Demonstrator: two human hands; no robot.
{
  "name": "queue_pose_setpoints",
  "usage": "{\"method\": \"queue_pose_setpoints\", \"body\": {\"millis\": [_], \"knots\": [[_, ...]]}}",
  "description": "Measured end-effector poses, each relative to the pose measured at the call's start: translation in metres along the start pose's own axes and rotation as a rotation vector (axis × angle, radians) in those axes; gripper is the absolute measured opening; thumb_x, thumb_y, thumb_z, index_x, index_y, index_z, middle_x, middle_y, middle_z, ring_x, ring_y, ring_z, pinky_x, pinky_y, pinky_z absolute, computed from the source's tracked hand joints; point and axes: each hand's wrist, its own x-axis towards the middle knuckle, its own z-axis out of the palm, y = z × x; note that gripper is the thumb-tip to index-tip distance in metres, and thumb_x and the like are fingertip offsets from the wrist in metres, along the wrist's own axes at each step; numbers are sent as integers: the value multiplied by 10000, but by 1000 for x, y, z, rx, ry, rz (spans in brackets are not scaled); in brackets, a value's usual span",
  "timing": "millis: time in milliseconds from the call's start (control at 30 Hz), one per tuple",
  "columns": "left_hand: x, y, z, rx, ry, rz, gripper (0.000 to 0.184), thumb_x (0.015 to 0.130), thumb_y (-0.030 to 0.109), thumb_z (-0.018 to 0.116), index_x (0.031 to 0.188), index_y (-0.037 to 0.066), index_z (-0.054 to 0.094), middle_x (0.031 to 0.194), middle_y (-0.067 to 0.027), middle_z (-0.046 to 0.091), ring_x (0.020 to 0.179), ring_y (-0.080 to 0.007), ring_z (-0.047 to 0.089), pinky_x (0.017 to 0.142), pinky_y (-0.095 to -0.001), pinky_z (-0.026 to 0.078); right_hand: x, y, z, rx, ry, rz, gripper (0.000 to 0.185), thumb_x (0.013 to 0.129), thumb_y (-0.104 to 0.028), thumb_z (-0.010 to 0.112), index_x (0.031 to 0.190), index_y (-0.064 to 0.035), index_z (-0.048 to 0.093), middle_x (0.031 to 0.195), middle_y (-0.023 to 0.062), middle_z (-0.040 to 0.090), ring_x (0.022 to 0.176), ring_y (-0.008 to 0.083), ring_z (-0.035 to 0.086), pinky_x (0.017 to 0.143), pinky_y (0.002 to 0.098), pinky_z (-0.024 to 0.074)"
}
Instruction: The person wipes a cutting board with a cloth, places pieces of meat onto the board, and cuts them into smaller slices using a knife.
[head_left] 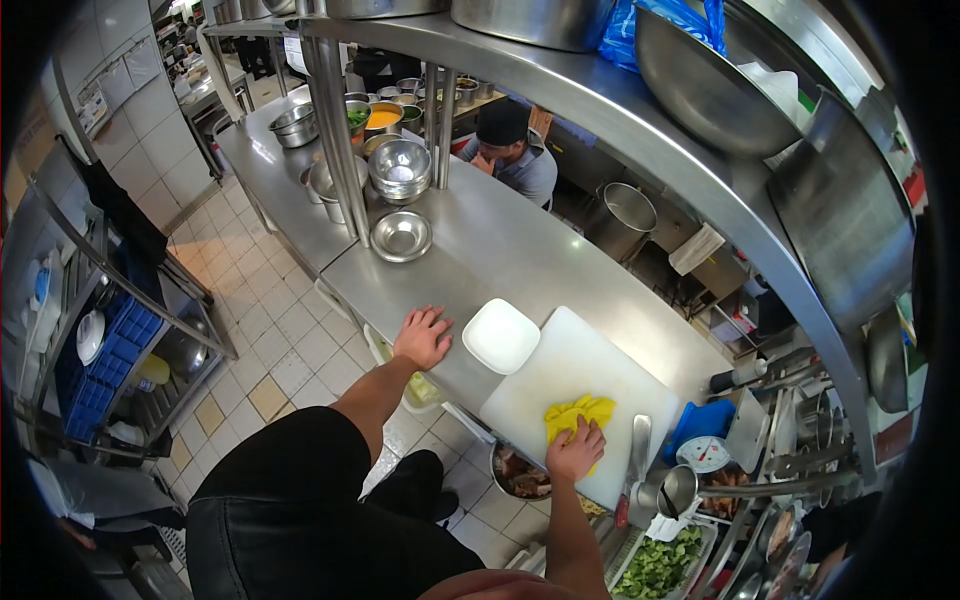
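Observation:
My right hand (575,450) presses on a crumpled yellow cloth (580,410), its fingers curled over the near part. Under the cloth lies a white cutting board (570,350). To the right of my hand a broad-bladed knife (640,445) rests along the board's right side. My left hand (424,338) lies flat on the steel counter (480,240) near its front edge, fingers apart and holding nothing. Between my hands, a white square dish (501,336) overlaps the board's left corner.
Metal bowls (401,236) stand at the counter's far left. A steel shelf (560,75) with large pans crosses overhead. A kitchen scale (703,454) and a bin of chopped greens (660,562) are at right. Another person (515,150) is beyond the counter.

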Motion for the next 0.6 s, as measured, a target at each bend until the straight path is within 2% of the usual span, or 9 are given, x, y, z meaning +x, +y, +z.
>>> {"method": "queue_pose_setpoints", "body": {"millis": [433, 600], "knots": [[-1, 0, 0, -9, 4, -5, 418, 965, 390, 604, 1330, 204, 684, 1522, -80, 533, 1456, -324, 432, 1242, -516, 287, -1, 3, 4, 32, 24, -16, 423, 918, -256, 579, 1316, -126, 647, 1406, 189, 573, 1296, 421, 488, 1093, 569, 369], [-1, 1, -2, -22, 27, 13, 403, 952, 360, 636, 1306, 176, 694, 1505, -94, 548, 1432, -338, 445, 1223, -512, 305, -1, 4, 4, 29, 22, -25, 431, 918, -256, 584, 1326, -128, 640, 1409, 188, 573, 1298, 422, 487, 1094, 572, 368]]}}
